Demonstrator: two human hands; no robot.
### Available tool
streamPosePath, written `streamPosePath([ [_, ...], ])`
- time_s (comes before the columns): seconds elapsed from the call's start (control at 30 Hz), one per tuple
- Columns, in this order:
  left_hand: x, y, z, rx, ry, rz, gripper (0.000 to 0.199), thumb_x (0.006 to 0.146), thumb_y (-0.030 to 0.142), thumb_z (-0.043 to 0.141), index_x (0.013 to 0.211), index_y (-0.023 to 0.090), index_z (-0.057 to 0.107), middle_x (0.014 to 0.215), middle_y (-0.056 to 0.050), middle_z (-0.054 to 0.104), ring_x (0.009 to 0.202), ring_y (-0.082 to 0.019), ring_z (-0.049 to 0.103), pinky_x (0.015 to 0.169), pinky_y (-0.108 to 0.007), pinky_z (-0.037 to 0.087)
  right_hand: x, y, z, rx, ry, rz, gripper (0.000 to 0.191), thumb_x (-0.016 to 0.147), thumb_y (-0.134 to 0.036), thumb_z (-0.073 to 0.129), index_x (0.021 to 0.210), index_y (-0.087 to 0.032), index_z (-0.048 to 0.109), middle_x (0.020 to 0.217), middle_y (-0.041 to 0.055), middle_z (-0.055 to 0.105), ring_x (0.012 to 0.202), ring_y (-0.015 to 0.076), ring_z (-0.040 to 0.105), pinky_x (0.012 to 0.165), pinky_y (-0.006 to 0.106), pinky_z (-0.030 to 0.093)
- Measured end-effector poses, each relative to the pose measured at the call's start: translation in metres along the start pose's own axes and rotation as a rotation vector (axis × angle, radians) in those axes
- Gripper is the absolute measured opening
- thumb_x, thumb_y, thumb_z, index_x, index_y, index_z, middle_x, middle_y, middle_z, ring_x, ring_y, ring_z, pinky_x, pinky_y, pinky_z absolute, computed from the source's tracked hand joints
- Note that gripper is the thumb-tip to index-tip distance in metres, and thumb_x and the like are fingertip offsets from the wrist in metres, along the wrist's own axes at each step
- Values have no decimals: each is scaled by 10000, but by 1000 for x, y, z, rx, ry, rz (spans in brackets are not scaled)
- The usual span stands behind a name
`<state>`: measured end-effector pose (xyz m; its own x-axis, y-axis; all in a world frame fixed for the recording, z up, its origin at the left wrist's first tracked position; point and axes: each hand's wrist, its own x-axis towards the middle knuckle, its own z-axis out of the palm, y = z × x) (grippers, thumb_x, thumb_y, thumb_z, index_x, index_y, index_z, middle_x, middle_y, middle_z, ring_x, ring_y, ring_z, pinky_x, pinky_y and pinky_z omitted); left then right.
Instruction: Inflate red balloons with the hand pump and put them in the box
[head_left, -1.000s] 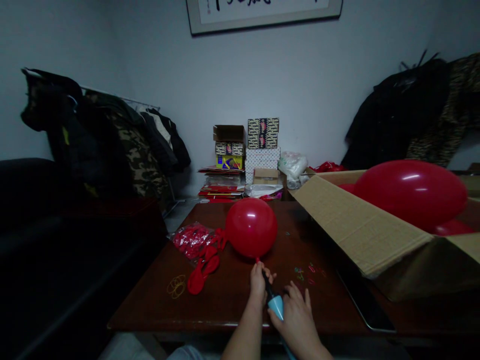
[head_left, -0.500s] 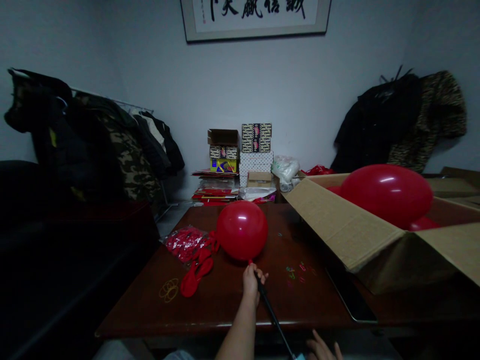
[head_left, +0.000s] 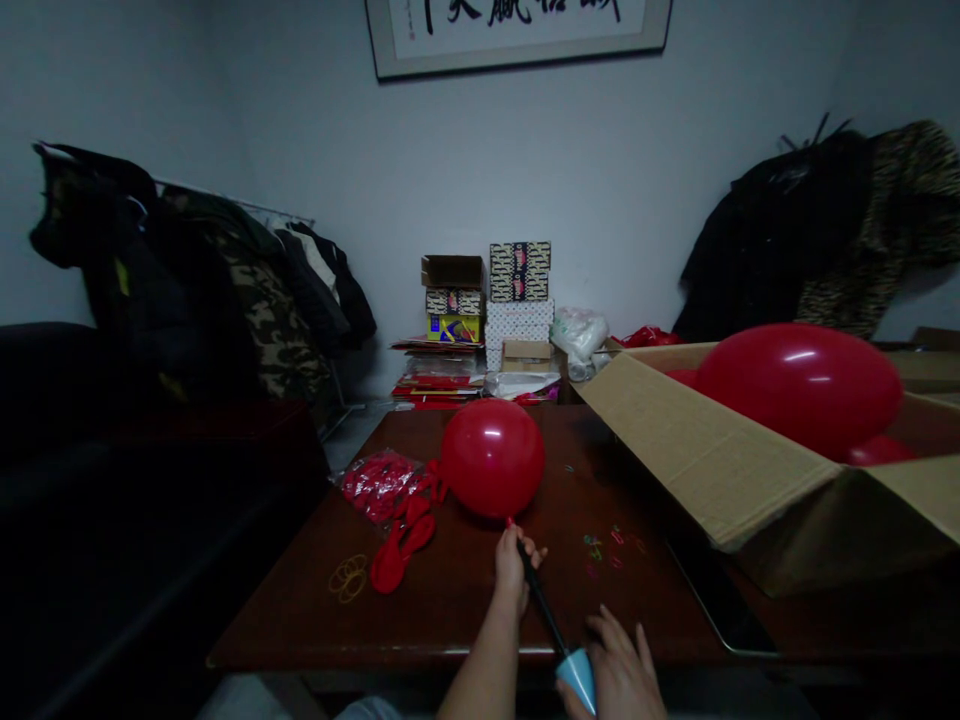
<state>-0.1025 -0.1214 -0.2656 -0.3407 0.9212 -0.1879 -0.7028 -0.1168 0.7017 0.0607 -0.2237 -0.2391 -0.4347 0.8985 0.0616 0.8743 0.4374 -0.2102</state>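
Observation:
A round inflated red balloon (head_left: 493, 458) stands over the middle of the table, its neck pointing toward me. My left hand (head_left: 514, 562) pinches the neck against the tip of a pump's black tube (head_left: 546, 607). At the tube's near end is the pump's light blue body (head_left: 577, 682). My right hand (head_left: 619, 665) lies against the right side of this blue part, fingers spread, its thumb low beside it. Left of the balloon are uninflated red balloons (head_left: 390, 562) and a clear bag of red balloons (head_left: 381, 483).
Yellow rubber bands (head_left: 349, 578) and small coloured bands (head_left: 592, 547) lie on the brown table (head_left: 450, 630). A dark phone-like device (head_left: 724, 600) is near the right edge. An open cardboard box (head_left: 705, 460) holds large red balloons (head_left: 799, 385). Stacked boxes (head_left: 520, 320) stand behind.
My right hand has moved up and forward, bringing the pump's blue body into view. The view has shifted slightly. My left hand still holds the balloon's neck.

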Motion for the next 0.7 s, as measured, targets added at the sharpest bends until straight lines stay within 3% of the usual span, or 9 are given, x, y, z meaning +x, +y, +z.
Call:
streamPosePath([
  [0.17, 1, 1, 0, -17, 10, -6, 439, 661, 589, 611, 699, 211, 392, 417, 104, 437, 324, -62, 361, 618, -324, 457, 38, -20, -17, 52, 40, 37, 447, 776, -467, 419, 1006, -150, 635, 1264, 138, 509, 1281, 302, 319, 1071, 537, 84],
  [0.37, 4, 1, 0, -29, 5, 0, 448, 659, 593, 612, 663, 209, 379, 400, 108, 421, 305, -52, 333, 622, -319, 458, 62, -30, -12, 91, 65, 47, 439, 744, -444, 466, 1009, -137, 635, 1222, 131, 534, 1268, 305, 333, 1071, 533, 86],
  [0.53, 1, 0, 1, -12, 16, 36, 428, 680, 577, 600, 655, 208, 385, 403, 107, 419, 308, -53, 335, 626, -325, 461, 42, -17, -2, 81, 78, 20, 454, 743, -453, 484, 1042, -139, 619, 1222, 139, 539, 1273, 311, 330, 1067, 549, 95],
  [0.7, -3, 2, 3, 9, 12, 49, 441, 683, 602, 578, 640, 208, 385, 395, 104, 410, 302, -55, 333, 625, -341, 463, 3, 14, 25, 25, 67, -50, 451, 709, -512, 535, 985, -172, 643, 1212, 131, 563, 1238, 344, 382, 1037, 594, 168],
])
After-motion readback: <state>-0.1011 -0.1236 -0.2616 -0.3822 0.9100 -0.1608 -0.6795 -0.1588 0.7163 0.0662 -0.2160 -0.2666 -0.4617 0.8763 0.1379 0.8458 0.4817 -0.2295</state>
